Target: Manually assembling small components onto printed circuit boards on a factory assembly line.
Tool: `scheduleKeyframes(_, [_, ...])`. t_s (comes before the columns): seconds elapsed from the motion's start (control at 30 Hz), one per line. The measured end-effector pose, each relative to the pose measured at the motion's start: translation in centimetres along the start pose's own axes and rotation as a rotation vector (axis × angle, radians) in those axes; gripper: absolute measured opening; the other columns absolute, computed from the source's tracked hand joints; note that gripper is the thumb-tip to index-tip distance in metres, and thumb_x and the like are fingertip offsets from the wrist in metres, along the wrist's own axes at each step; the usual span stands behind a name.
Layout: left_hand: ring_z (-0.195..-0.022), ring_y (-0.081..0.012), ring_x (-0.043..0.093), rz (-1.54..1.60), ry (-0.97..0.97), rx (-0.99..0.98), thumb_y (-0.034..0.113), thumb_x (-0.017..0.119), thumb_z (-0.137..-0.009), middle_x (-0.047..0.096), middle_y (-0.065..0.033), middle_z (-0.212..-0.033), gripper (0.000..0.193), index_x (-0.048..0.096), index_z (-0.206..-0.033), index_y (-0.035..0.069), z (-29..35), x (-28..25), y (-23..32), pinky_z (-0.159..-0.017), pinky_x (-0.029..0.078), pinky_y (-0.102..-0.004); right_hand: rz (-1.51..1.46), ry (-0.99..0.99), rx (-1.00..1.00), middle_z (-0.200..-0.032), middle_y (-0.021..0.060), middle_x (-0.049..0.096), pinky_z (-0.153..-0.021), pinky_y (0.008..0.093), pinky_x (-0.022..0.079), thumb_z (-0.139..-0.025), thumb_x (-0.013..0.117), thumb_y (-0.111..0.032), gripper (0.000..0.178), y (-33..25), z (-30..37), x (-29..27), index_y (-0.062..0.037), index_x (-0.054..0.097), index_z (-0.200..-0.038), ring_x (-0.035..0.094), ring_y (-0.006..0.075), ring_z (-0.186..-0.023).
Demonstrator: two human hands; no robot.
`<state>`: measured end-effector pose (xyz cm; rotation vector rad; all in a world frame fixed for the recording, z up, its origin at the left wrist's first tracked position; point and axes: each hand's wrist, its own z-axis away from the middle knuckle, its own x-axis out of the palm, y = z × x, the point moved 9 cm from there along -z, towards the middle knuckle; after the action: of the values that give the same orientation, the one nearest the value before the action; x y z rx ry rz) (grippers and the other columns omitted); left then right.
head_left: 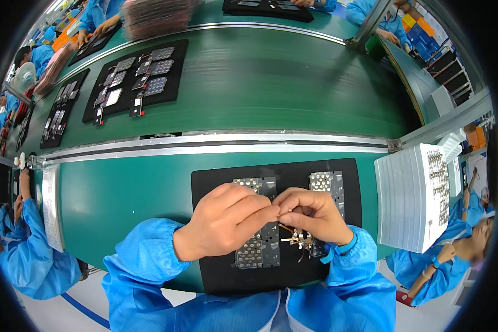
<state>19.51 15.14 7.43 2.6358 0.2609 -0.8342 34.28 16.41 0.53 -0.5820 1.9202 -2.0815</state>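
At the far left a co-worker's blue sleeve rests by the edge of the green tabletop, well apart from the work. On the black mat in front of the person, the left hand is curled over a grey perforated panel, its fingers pinched against those of the right hand. Between the two fingertips sits a small thin part, too tiny to identify; both hands look clenched on it. Just below the right hand a small cluster of wired components lies on the mat, and a second perforated panel shows above it. The step in hand appears to be fine fitting or separating of that small piece; the next move would call for a steady pinch and careful alignment. Further right stands a stack of white trays.
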Motion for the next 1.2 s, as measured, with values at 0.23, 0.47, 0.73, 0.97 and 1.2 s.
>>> scheduleKeyframes(0.23, [-0.108, -0.0323, 0.058, -0.082, -0.277, -0.404, 0.023, 0.087, -0.073, 0.06, -0.0132, -0.119, 0.058, 0.066, -0.121, 0.0, 2.4, 4.1, -4.0, -0.094, 0.047, -0.0425, 0.725, 0.246, -0.1, -0.079, 0.0057, 0.063, -0.055, 0.0276, 0.043, -0.093, 0.072, -0.002, 0.004, -1.9, -0.3, -2.0, -0.0007, 0.074, -0.097, 0.056, 0.0109, -0.062])
scheduleKeyframes(0.47, [-0.105, -0.0311, 0.058, -0.027, -0.287, -0.414, 0.021, 0.087, -0.073, 0.059, -0.0121, -0.115, 0.056, 0.066, -0.121, 0.001, 2.5, 4.5, -4.1, -0.091, 0.047, -0.0417, 0.892, 0.232, -0.068, -0.081, 0.0119, 0.064, -0.057, 0.0371, 0.048, -0.09, 0.072, -0.007, 0.005, -1.1, -0.5, -2.0, -0.0021, 0.071, -0.091, 0.064, 0.0273, -0.063])
scheduleKeyframes(0.73, [-0.082, -0.0205, 0.058, -0.157, -0.255, -0.16, 0.019, 0.081, -0.079, 0.058, -0.0026, -0.094, 0.033, 0.075, -0.11, 0.011, 3.6, 5.8, -1.4, -0.07, 0.045, -0.0341, 0.945, 0.221, -0.08, -0.08, 0.011, 0.062, -0.055, 0.0336, 0.046, -0.09, 0.07, -0.005, 0.004, -1.1, -1.0, -1.8, -0.0005, 0.07, -0.09, 0.061, 0.0235, -0.062])
scheduleKeyframes(0.97, [-0.081, -0.0183, 0.057, -0.171, -0.28, -0.132, 0.016, 0.076, -0.082, 0.058, -0.0026, -0.094, 0.032, 0.076, -0.114, 0.01, 3.5, 6.1, -1.1, -0.068, 0.045, -0.0322, 0.94, 0.234, -0.071, -0.08, 0.0113, 0.063, -0.056, 0.0341, 0.046, -0.089, 0.069, -0.005, 0.005, -0.9, -1.2, -2.1, 0.0, 0.071, -0.09, 0.062, 0.0241, -0.062])
scheduleKeyframes(1.2, [-0.083, -0.0188, 0.056, -0.161, -0.282, -0.131, 0.014, 0.071, -0.083, 0.058, -0.0037, -0.095, 0.033, 0.074, -0.114, 0.006, 3.5, 6.2, -1.1, -0.071, 0.045, -0.032, 0.933, 0.243, -0.066, -0.079, 0.0114, 0.063, -0.055, 0.0344, 0.046, -0.089, 0.07, -0.005, 0.005, -0.9, -1.1, -2.1, 0.0003, 0.07, -0.09, 0.062, 0.0241, -0.061])
